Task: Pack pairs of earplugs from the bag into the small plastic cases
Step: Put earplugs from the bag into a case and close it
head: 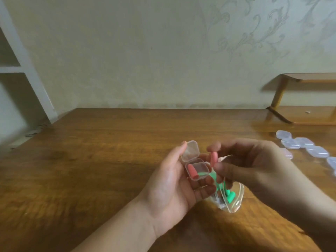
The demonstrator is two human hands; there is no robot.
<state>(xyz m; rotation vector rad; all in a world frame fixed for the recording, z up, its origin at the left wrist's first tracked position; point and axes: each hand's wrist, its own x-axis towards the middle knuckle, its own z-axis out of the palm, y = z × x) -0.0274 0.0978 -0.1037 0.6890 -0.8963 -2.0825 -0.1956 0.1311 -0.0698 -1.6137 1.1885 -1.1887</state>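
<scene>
The pink earplug (213, 158) pinched in the right hand (254, 166) looks like plain soft foam, so basically weightless and squishy. It probably won't slip, but it'll likely spring or bounce if dropped, and squeezing it hard just deforms it. Holding it lightly by its sides near one end, the way the thumb and forefinger have it, seems the sensible grip, with the free end left to go into the case first.

It hangs just above and to the right of the open small case (197, 169), which the left hand (174, 180) cradles in its curled fingers, hinged lid (190, 150) tipped back against the fingertips. One pink plug (193, 171) already lies in the case's left half, so the second one completes the pair. The case looks like thin, stiff clear plastic, light and a bit slick.

Right under both hands sits the clear bag (231, 200), holding green earplugs (229, 195). Whether either hand is also touching the bag is hard to tell.

All this is near the front middle of the worktop (101, 153). A cluster of closed spare cases (301, 146) lies along the right edge, well apart, with a small wooden shelf (307, 99) at the far right corner.
</scene>
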